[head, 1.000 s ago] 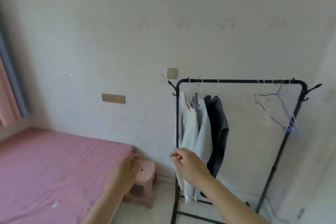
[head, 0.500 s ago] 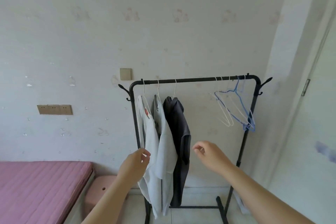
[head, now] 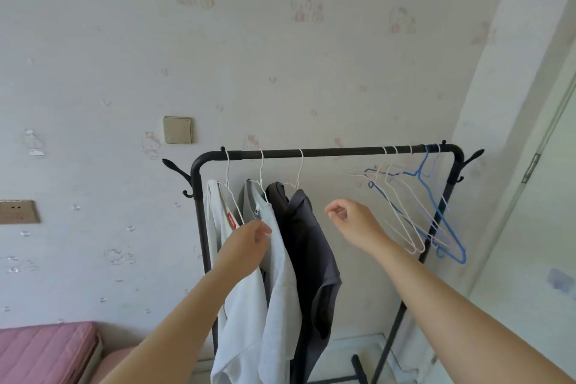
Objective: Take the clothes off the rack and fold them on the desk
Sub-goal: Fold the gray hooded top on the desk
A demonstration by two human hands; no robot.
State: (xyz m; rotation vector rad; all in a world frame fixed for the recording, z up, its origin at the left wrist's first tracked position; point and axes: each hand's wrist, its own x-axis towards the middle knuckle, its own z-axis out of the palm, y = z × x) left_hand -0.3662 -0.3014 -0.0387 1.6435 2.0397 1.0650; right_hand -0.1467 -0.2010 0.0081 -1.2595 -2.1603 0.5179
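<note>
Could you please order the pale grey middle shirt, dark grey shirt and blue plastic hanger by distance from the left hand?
1. Pale grey middle shirt, at the left hand.
2. Dark grey shirt, just right.
3. Blue plastic hanger, far right.

- One black rack (head: 327,153) stands at the centre of the frame.
- Three garments hang at its left end: one white shirt (head: 243,305), one light grey shirt (head: 280,274) and one dark shirt (head: 308,252).
- Three white wire hangers (head: 261,165) carry them, one each.
- A bunch of empty hangers (head: 402,218) overlaps at the right end, at least one of them blue. Their exact number cannot be told.
- Two grips reach in from the bottom edge: the left grip (head: 249,241) and the right grip (head: 355,221).
- Two wall plates: one switch plate (head: 177,130) and one socket plate (head: 18,211).
- One pink bed (head: 46,349) is at the lower left.
</note>
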